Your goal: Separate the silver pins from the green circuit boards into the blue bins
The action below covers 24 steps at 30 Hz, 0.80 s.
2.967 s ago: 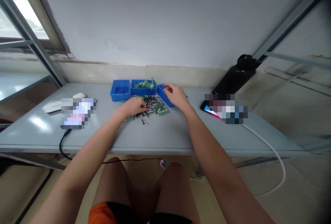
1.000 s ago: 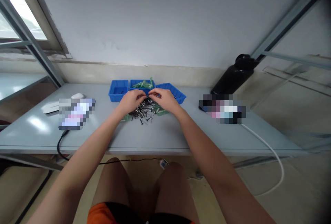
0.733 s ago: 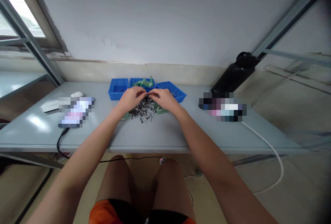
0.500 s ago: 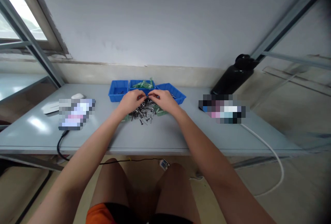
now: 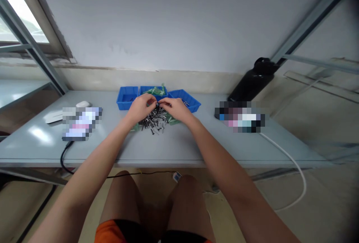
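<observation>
Left hand [image 5: 141, 107] and right hand [image 5: 177, 108] are hiding screw pile [image 5: 153, 120] partly, blue bins [image 5: 126, 105] sitting behind. Fingers [image 5: 166, 101] are bunching near-closed; can't tell on what.

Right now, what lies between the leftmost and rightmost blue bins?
The middle blue bin, holding green plastic, stands between the leftmost bin and the rightmost bin, in the head view.

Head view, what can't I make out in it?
All in the head view:
Anything between the left hand and right hand: too small, and their fingers cover it.
Number of thin black and silver metal fasteners: tiny, overlapping, partly behind the hands.
Screen of the dark-edged rectangular phone at left: pixelated.
Rest of the brown-framed glass window: cut off by the left and top edges.
</observation>
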Available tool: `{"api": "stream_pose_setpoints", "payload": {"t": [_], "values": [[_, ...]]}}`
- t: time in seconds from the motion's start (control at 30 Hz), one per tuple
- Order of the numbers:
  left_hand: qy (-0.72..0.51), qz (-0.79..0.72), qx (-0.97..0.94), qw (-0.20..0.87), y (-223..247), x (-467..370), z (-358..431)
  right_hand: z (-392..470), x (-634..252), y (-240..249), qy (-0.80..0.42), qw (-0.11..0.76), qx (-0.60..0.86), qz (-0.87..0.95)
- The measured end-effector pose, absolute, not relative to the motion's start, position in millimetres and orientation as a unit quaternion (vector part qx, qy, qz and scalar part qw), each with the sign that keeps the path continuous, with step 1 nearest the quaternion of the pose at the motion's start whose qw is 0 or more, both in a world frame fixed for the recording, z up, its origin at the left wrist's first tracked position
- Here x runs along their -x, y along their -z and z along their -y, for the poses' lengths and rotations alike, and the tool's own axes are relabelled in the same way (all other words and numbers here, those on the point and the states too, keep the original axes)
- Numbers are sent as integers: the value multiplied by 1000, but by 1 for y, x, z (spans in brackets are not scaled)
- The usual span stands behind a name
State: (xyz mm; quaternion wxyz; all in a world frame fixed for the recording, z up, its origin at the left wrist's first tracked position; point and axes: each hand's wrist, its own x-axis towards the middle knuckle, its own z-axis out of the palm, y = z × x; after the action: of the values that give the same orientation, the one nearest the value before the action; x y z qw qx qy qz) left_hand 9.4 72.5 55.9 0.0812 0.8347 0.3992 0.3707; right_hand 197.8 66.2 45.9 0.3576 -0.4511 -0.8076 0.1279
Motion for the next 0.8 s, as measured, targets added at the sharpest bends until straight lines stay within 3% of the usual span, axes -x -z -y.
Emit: {"api": "stream_pose_setpoints", "payload": {"t": [0.23,0.63,0.8], "values": [[-386,-359,-846,79,-54,-11,-71,-65,-194,-42,-141,334,425,829],[-386,-363,-844,83,-50,-9,-80,-67,-196,-47,-156,458,427,763],[-365,-358,-855,90,-44,-9,-83,-64,-191,-45,-164,473,411,762]]}}
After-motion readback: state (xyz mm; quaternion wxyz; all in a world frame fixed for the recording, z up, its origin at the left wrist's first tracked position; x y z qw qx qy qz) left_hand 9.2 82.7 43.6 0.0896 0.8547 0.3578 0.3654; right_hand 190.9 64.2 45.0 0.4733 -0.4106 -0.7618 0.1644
